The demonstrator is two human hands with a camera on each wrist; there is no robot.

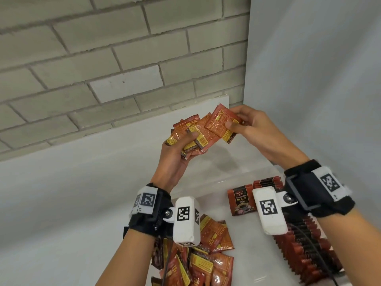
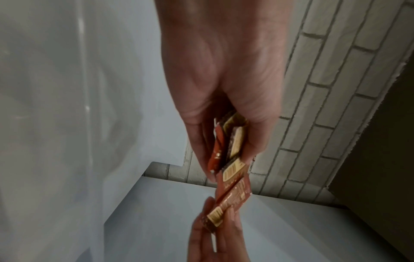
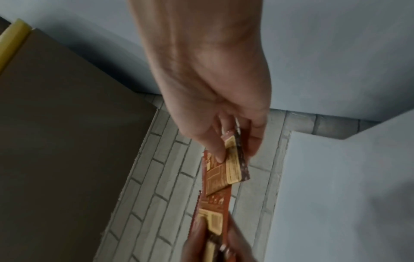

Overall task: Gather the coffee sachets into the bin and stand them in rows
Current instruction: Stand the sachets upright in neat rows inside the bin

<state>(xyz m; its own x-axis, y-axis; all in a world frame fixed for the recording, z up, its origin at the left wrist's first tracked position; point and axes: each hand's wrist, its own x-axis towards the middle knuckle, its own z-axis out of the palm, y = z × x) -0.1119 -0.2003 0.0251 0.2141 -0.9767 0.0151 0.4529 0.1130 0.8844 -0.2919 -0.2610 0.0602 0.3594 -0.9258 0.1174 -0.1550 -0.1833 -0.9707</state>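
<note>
My left hand is raised above the table and grips a fanned stack of orange coffee sachets, also seen edge-on as the stack in the left wrist view. My right hand pinches a sachet or two by the corner, touching the stack's right side; the pinched sachet shows under its thumb. Below, the clear bin holds rows of upright sachets, with one sachet facing me. A loose pile of sachets lies left of the bin.
A grey brick wall runs behind the white table, and a white panel closes the right side. Both wrists carry black straps with white tagged camera units.
</note>
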